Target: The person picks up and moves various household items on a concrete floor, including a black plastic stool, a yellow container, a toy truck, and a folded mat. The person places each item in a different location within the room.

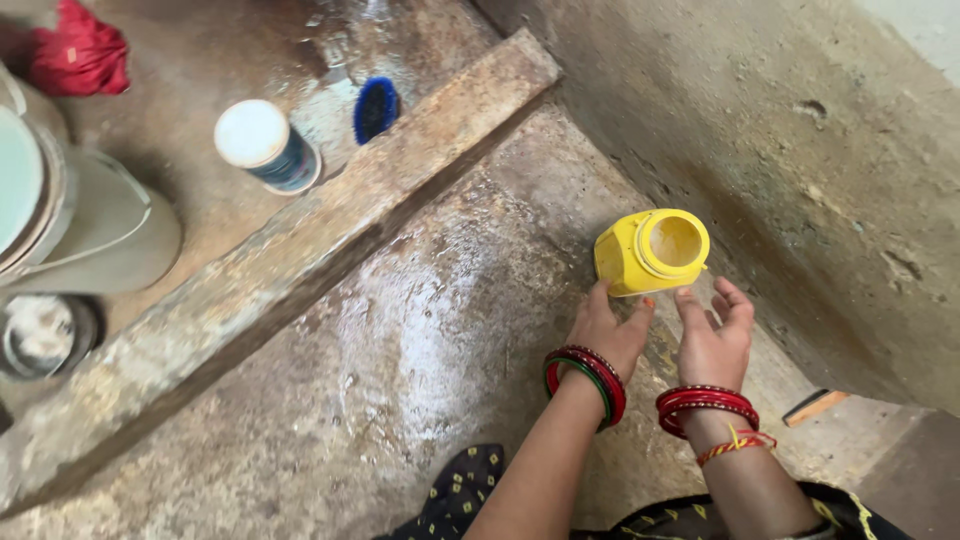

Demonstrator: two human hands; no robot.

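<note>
Jar (650,252) on its side on the wet floor (430,340), mouth open.
Left hand (608,335) touches its base; right hand (712,340) spread, empty, just beside; a firm two-handed grip seems needed next.

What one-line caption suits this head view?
Both hands, left and right, reach a lidless yellow plastic jar on wet floor.

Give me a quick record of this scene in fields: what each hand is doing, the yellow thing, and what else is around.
Left hand: open, fingertips touching the yellow jar
Right hand: open, just below the jar, contact unclear
Yellow jar: on its side, mouth open, no lid seen
Floor: wet, stained concrete
Raised ledge: runs diagonally
Beyond ledge: white-capped canister, blue brush, red cloth
</note>
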